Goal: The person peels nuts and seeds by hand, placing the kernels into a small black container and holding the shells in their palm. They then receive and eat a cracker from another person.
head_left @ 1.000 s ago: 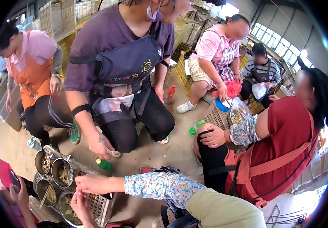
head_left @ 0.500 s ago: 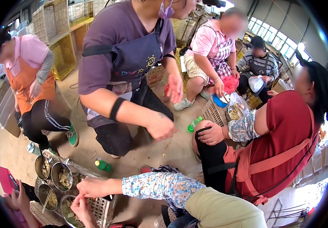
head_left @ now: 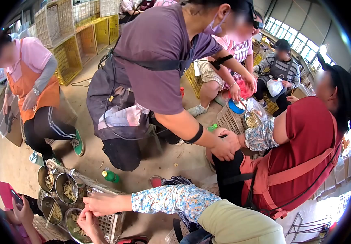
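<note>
My right hand (head_left: 103,203), below a floral sleeve (head_left: 171,200), reaches in from the right with its fingers closed. Its fingertips meet those of my left hand (head_left: 89,223), which comes up from the bottom edge with fingers pinched together. Whatever lies between the fingers is too small to make out. Both hands are over the side of a pale plastic crate (head_left: 112,221). Just left of my left hand is a bowl of food (head_left: 75,228). Several metal bowls stand beyond it, one of them (head_left: 67,191) holding pale strips; chopsticks rest across another (head_left: 51,209).
A green bottle (head_left: 110,176) stands behind the crate. One person in purple (head_left: 155,61) bends toward a seated person in red (head_left: 301,142). At left is a person in an orange apron (head_left: 37,93). Another person's hand holds a phone (head_left: 16,198). Yellow crates (head_left: 67,61) are stacked behind.
The person in purple has leaned to the right and now touches the seated person's knee and hand. The orange-aproned person's hands have shifted. My hands are almost unchanged.
</note>
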A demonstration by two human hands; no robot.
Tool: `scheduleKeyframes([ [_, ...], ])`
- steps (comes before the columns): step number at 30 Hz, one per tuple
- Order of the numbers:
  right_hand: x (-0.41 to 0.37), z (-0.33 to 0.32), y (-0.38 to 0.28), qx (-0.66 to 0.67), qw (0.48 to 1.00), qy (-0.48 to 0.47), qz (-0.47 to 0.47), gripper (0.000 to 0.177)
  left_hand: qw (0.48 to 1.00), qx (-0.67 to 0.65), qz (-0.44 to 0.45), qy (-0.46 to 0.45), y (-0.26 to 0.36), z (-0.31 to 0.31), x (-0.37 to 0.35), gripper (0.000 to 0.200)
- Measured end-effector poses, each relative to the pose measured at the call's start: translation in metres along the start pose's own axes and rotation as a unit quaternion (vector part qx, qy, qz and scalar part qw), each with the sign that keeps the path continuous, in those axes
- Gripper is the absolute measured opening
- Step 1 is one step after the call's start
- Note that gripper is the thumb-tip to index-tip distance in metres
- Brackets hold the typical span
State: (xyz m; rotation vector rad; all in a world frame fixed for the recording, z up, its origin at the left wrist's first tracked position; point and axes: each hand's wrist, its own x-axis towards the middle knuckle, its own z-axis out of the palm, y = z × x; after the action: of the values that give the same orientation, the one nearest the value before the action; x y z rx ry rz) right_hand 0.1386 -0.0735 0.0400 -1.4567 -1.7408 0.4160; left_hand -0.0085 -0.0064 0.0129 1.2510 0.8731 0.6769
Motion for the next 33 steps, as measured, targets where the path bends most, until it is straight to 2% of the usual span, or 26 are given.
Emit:
scheduleKeyframes([
  [5,-0.002,0.007,-0.001,-0.017,1.0,0.019,-0.009,0.011,0.997,-0.078,-0.006,0.001,0.009,0.013,-0.004,0.02],
  [8,-0.002,0.015,0.011,-0.046,0.999,0.022,-0.017,0.012,0.998,-0.05,-0.042,0.0,0.004,0.012,0.005,0.021],
  [9,-0.003,0.009,0.011,-0.069,0.994,0.037,-0.076,0.012,0.997,0.036,-0.073,0.008,0.022,0.017,-0.001,0.024],
  [10,-0.006,0.009,0.01,-0.054,0.997,0.025,-0.055,0.012,0.997,0.066,-0.043,0.017,0.002,0.009,0.004,0.026],
  [11,-0.007,0.012,0.016,-0.117,0.99,0.005,-0.082,0.015,0.996,0.065,-0.05,0.032,0.007,0.014,0.002,0.026],
  [12,-0.008,0.007,0.01,-0.133,0.99,-0.003,-0.049,0.019,0.989,0.138,-0.039,0.027,0.021,0.018,-0.001,0.024],
  [13,-0.008,0.005,0.009,-0.149,0.987,-0.027,-0.048,0.026,0.993,0.1,-0.057,0.037,0.014,0.017,0.0,0.023],
  [14,-0.009,0.007,0.011,-0.127,0.991,-0.013,-0.052,0.029,0.992,0.081,-0.086,0.047,0.022,0.019,-0.003,0.022],
  [17,-0.005,0.003,0.006,-0.064,0.997,0.001,-0.032,0.02,0.994,-0.029,-0.083,0.058,0.015,0.02,-0.003,0.019],
  [21,-0.004,0.006,0.004,-0.076,0.996,0.024,-0.029,0.022,0.992,-0.064,-0.091,0.052,0.02,0.019,-0.006,0.017],
  [25,0.004,0.004,0.005,0.003,0.999,0.048,-0.011,0.016,0.986,-0.119,-0.105,0.044,0.017,0.014,-0.004,0.015],
  [27,0.01,0.004,0.006,0.126,0.989,0.056,0.045,0.014,0.975,-0.179,-0.13,0.03,0.019,0.009,-0.002,0.014],
  [28,0.012,0.003,0.003,0.151,0.985,0.048,0.072,0.013,0.973,-0.187,-0.132,0.026,0.019,0.007,-0.002,0.013],
  [33,0.015,0.0,0.003,0.148,0.986,0.026,0.067,0.016,0.975,-0.18,-0.132,0.019,0.019,0.004,0.0,0.014],
])
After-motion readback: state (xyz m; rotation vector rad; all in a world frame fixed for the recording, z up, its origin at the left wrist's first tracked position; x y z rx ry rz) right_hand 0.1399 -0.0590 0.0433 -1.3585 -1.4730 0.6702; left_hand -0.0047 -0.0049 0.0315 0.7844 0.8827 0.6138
